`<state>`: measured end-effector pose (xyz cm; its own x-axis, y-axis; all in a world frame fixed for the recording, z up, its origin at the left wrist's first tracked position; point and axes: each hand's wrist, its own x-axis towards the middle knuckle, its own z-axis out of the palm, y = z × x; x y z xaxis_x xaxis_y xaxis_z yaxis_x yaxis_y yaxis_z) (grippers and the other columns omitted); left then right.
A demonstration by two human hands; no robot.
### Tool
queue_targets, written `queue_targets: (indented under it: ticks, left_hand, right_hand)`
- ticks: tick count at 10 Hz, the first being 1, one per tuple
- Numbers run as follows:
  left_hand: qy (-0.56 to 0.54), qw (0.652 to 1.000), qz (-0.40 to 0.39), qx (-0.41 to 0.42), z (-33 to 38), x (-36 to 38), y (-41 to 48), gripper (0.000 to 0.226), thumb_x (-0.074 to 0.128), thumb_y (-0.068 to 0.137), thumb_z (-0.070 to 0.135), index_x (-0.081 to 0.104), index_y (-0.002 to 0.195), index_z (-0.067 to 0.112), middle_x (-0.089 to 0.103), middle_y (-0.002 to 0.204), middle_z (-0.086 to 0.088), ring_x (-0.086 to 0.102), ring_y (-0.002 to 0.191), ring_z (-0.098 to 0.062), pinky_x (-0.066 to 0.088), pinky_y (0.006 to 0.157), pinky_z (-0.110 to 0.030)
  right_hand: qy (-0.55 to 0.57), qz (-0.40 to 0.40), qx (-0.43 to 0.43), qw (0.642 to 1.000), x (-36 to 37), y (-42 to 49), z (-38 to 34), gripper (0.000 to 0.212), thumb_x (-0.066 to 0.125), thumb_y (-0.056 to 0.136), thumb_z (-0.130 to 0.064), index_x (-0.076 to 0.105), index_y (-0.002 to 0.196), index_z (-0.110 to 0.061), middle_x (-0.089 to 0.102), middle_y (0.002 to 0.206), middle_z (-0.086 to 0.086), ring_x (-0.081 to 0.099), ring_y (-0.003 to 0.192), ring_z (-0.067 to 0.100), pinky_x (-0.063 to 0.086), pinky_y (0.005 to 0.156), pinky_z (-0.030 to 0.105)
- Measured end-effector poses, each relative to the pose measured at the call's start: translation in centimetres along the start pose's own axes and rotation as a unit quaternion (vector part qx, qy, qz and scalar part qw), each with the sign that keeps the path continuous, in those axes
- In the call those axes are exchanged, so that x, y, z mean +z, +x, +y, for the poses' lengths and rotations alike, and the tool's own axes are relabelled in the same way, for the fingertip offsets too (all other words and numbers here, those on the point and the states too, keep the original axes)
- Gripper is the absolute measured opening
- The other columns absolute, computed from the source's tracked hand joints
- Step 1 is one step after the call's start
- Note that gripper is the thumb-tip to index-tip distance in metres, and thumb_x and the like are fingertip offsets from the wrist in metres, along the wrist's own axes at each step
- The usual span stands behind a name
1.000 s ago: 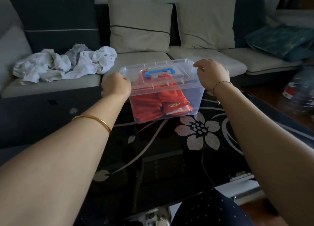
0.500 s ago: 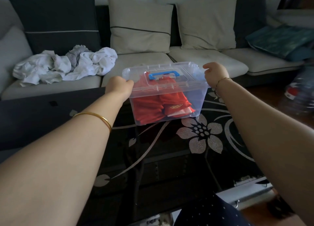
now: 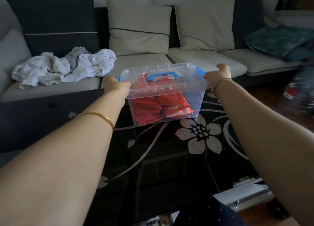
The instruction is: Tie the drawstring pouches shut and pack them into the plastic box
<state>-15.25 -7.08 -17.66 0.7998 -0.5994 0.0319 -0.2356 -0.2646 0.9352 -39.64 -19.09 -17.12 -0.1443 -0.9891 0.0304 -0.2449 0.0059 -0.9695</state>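
- Packing looks all but finished: the pouches (image 3: 153,105) lie inside the box (image 3: 193,102) and the lid (image 3: 171,67) is on.
- No pouch shows outside the box, so I judge nothing is left to tie or pack. Whether every drawstring is knotted cannot be told through the plastic.
- What is left, at most, seems to be snapping the blue latches at the two ends or setting the box aside.
- The box is clear plastic with a blue handle (image 3: 162,76) on the lid. The pouches are red, crumpled together, one with gold print facing the near wall.
- It stands by the table's (image 3: 169,159) far edge, near the middle. Whether its base bears on the glass or is just lifted, I cannot tell.
- The left hand (image 3: 115,87) grips the box's left end, fingers curled at the rim.
- The right hand (image 3: 219,74) grips the right end likewise. Its fingertips are hidden behind the hand.
- Beyond the table is a sofa (image 3: 142,61), with white clothes (image 3: 64,68) heaped on its left seat.
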Motion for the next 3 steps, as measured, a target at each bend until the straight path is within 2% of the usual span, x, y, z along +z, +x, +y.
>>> queue_targets:
  ticks: [1,2,3]
  left_hand:
    - [0.048,0.999,0.008,0.022,-0.07,0.50,0.02,0.037,0.056,0.089,0.015,0.042,0.121,0.003,0.052,0.106,-0.010,0.053,0.095,-0.024,0.037,0.062,-0.028]
    - [0.091,0.996,0.012,0.024,0.05,0.59,-0.10,0.034,0.053,0.092,0.017,0.041,0.121,0.005,0.054,0.119,-0.014,0.054,0.104,-0.027,0.038,0.067,-0.031]
    - [0.094,0.995,0.014,0.036,0.02,0.09,-0.17,0.042,0.051,0.092,0.018,0.038,0.130,0.005,0.052,0.126,-0.014,0.052,0.113,-0.031,0.041,0.076,-0.035]
  right_hand:
    - [-0.014,0.014,-0.012,1.000,0.31,0.07,0.12,0.059,0.048,0.089,-0.002,0.028,0.144,-0.015,0.045,0.136,0.011,0.051,0.118,0.025,0.046,0.099,0.035]
    - [-0.029,0.011,-0.018,0.999,0.56,-0.04,0.07,0.054,0.044,0.091,-0.003,0.030,0.142,-0.015,0.046,0.137,0.011,0.050,0.120,0.024,0.044,0.101,0.034]
    - [-0.079,0.021,-0.052,0.995,0.50,-0.25,-0.17,0.052,0.046,0.091,-0.006,0.031,0.141,-0.014,0.047,0.136,0.012,0.051,0.121,0.025,0.044,0.101,0.034]
